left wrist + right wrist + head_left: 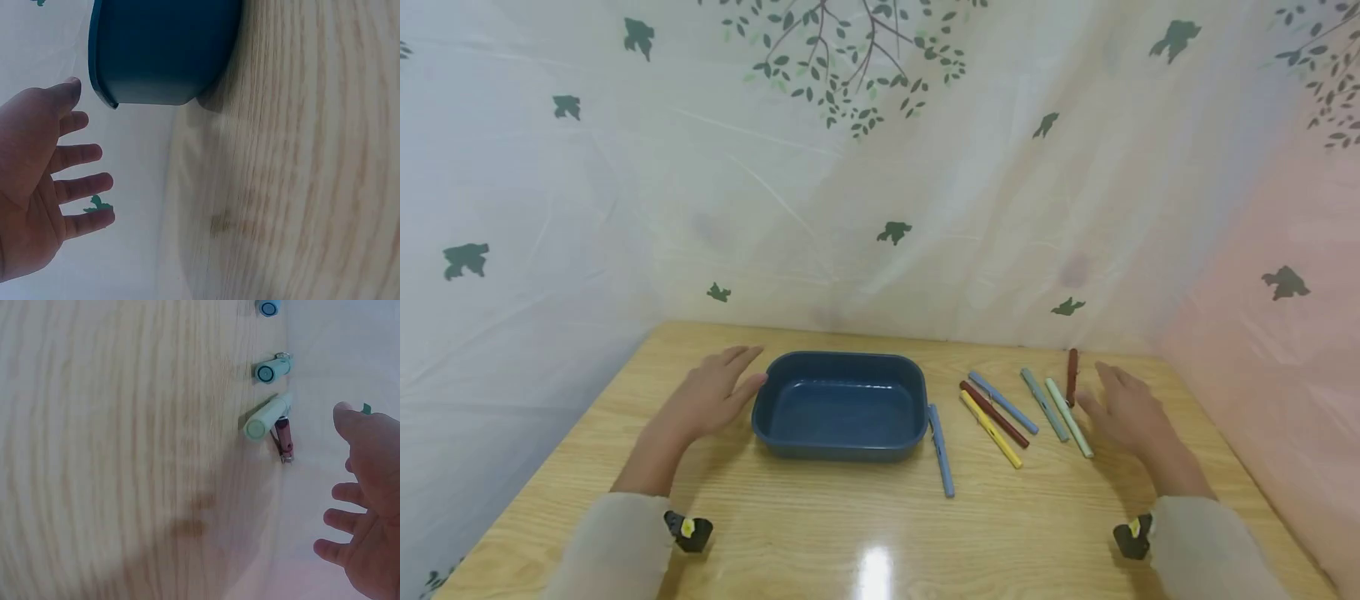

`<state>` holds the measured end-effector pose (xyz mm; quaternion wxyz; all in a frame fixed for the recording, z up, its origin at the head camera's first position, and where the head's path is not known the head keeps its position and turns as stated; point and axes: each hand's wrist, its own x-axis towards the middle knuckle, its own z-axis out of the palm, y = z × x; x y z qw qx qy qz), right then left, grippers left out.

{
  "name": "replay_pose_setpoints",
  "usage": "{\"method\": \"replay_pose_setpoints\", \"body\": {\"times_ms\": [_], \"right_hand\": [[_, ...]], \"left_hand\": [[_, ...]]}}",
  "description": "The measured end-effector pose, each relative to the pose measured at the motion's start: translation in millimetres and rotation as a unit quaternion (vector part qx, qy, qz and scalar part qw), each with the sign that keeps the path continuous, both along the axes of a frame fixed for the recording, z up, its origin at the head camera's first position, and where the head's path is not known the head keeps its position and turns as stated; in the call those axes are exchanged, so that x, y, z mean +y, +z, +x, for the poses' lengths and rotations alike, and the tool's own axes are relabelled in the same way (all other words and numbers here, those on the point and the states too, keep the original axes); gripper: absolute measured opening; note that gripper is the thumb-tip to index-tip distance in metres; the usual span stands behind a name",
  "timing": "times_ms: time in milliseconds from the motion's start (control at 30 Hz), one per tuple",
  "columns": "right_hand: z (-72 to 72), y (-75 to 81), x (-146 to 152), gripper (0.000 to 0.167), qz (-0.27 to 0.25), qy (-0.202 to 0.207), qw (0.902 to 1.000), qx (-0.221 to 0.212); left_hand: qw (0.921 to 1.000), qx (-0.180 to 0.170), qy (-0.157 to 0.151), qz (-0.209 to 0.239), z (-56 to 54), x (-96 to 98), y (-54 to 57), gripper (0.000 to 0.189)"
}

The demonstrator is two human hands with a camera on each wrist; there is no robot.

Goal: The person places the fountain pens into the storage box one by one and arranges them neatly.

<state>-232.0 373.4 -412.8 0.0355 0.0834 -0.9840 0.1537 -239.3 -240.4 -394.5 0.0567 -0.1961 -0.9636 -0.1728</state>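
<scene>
A dark blue rectangular dish [842,454] stands on the wooden table, with nothing in it. Just left of its rim hovers my left hand [715,396], fingers extended and holding nothing. Several capped pens lie to the dish's right: a blue pen [942,452] beside its corner, then a yellow pen [992,429], a dark red pen [995,414] and another blue pen [1003,402] close together. Farther right are a grey-green pen [1044,405], a pale green pen [1069,418] and a second dark red pen [1072,377]. Beside these, my right hand [1127,412] is held above the table, fingers loosely extended, with nothing in it.
A pale cloth [820,200] printed with leaves and birds hangs behind the table and along both sides. The wooden tabletop [820,533] reaches toward me in front of the dish. Each sleeve has a small dark device [688,531] at the wrist.
</scene>
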Motion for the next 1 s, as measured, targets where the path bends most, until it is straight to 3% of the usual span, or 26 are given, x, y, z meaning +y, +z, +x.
{"method": "replay_pose_setpoints", "body": {"times_ms": [333, 500, 700, 867, 1000], "right_hand": [[-22.8, -5.8, -8, 0.068, -0.062, -0.007, 0.9977, -0.025], [-29.9, -8.9, -11, 0.062, -0.086, -0.032, 0.9954, -0.03], [-32.9, -17.7, -14, 0.053, -0.097, -0.057, 0.9936, -0.004], [-36.4, -25.9, -15, 0.051, -0.11, -0.08, 0.9906, 0.011], [-39.2, -28.8, -16, 0.052, -0.133, -0.098, 0.9862, 0.01]], "left_hand": [[0.9974, -0.031, -0.01, 0.064, -12.5, 8.7, -5.7, 0.054], [0.9959, -0.019, -0.003, 0.089, -17.1, 13.6, -7.9, 0.043], [0.9933, -0.008, 0.014, 0.115, -26.2, 17.8, -12.9, 0.031], [0.9858, -0.019, 0.038, 0.162, -29.1, 19.3, -17.0, 0.027], [0.9724, -0.053, 0.065, 0.218, -29.2, 19.5, -18.0, 0.027]]}}
